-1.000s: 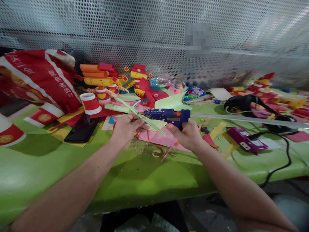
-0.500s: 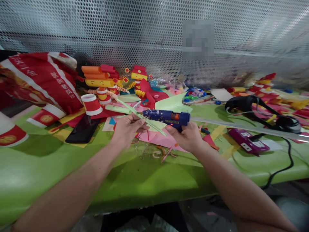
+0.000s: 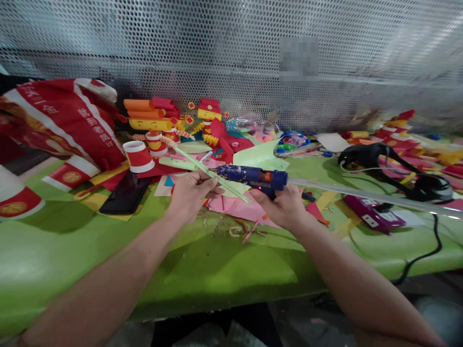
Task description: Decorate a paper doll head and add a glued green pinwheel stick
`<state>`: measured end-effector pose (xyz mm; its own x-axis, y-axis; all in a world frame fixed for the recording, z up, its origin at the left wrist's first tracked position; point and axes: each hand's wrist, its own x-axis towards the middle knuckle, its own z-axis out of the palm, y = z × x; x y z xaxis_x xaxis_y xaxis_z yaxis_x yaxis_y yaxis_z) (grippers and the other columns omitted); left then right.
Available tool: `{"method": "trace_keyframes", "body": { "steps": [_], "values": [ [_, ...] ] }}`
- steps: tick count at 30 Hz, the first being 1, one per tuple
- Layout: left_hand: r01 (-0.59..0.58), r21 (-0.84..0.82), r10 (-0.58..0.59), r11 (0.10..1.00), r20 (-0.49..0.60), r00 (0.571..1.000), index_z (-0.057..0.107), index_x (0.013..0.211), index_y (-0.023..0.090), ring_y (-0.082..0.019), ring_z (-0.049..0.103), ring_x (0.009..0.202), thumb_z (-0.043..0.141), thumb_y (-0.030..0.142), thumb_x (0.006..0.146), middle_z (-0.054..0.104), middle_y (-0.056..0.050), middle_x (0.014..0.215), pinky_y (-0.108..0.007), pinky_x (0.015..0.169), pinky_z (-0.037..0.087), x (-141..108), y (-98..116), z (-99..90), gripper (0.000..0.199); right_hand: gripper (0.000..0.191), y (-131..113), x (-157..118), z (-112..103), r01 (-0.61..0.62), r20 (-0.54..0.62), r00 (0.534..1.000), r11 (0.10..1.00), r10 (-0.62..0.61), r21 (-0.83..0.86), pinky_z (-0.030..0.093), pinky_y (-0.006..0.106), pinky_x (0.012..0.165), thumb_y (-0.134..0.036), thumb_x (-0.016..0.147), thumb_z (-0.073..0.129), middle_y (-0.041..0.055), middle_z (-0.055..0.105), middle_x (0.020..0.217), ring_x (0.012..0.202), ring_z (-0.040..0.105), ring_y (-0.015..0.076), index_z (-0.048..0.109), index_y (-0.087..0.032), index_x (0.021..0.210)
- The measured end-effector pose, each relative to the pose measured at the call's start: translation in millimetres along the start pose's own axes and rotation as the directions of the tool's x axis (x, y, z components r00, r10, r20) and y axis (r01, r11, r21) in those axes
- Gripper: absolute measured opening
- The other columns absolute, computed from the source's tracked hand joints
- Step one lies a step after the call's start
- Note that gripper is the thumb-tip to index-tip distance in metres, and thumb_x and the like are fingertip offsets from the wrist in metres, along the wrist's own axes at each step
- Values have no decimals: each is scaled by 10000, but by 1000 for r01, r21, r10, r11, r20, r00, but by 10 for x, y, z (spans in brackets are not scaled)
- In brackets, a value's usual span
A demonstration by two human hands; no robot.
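My left hand [image 3: 192, 193] pinches a long, narrow light green paper strip [image 3: 231, 189] between thumb and fingers, at mid-view. From the right, my right hand [image 3: 284, 202] is wrapped round a dark blue glue gun [image 3: 253, 177], which lies level with its nozzle pointing left. The nozzle is close to the strip beside my left fingertips; whether it touches cannot be made out. A clear glue stick [image 3: 325, 186] sticks out of the gun's rear to the right. Under both hands lie pink paper [image 3: 235, 208] and small scraps on the green tabletop [image 3: 224, 274].
Red and white paper cups [image 3: 138, 157], a black phone [image 3: 125, 193] and a red bag [image 3: 65, 120] are on the left. Paper figures [image 3: 149, 124] stand behind. At right are a purple power strip [image 3: 374, 213], a black headset [image 3: 394, 168] and a cable [image 3: 415, 262].
The glue gun and my right hand have shifted very slightly right, away from the strip. My left hand holds the strip almost unmoved.
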<state>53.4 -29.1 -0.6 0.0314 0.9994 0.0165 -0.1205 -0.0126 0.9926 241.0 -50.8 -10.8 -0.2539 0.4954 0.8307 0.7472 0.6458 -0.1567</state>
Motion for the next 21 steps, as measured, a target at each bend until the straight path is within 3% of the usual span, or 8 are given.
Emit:
{"method": "trace_keyframes", "body": {
  "steps": [5,21],
  "values": [
    [-4,14,4,1000,13,1000,571,631,127,-106,623,482,637,131,687,648,-2,532,-199,514,526,-2,-11,10,87,350,-7,17,11,-8,1,1000,999,8,46,447,248,458,-422,856,415,56,650,602,517,596,168,639,-160,795],
    [7,55,-9,998,38,999,585,627,134,-113,613,471,695,185,642,643,-5,518,-214,507,526,-20,-28,63,122,390,-38,60,1,-96,51,994,995,94,41,429,246,462,-486,849,403,44,625,600,514,574,161,632,-171,818]
  ]
}}
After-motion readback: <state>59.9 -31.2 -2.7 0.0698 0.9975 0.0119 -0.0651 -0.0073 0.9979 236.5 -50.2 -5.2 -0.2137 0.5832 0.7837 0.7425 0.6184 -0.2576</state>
